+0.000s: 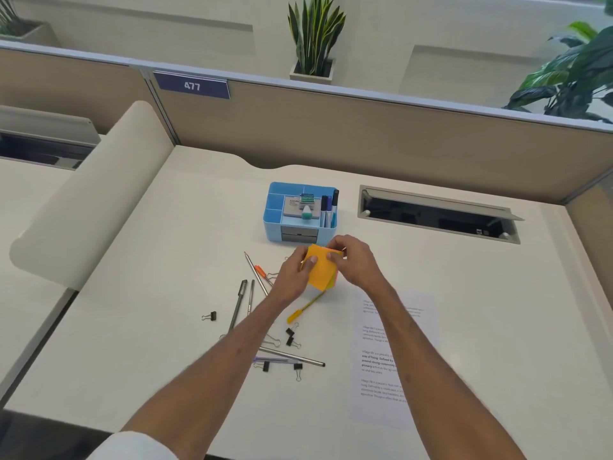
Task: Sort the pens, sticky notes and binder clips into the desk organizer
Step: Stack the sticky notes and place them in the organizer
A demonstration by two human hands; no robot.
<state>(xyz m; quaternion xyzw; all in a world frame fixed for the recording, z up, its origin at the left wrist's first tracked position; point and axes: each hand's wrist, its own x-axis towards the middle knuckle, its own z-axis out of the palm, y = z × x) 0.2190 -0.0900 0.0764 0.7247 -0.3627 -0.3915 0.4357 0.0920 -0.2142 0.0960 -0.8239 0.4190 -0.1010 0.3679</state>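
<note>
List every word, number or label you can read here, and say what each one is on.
"477": white digits on the dark blue nameplate on the partition.
"camlin": on the grey box in the desk organizer; smaller print under it is blurred.
"way of living. Defined by": bold fragment on the printed sheet; the rest is too small.
The sticky notes: no writing shows.

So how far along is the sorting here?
Done: some pens stand at the right end of the organizer. In hand: the left hand and right hand hold the sticky notes before it. Left: loose pens and binder clips lie scattered on the desk.
</note>
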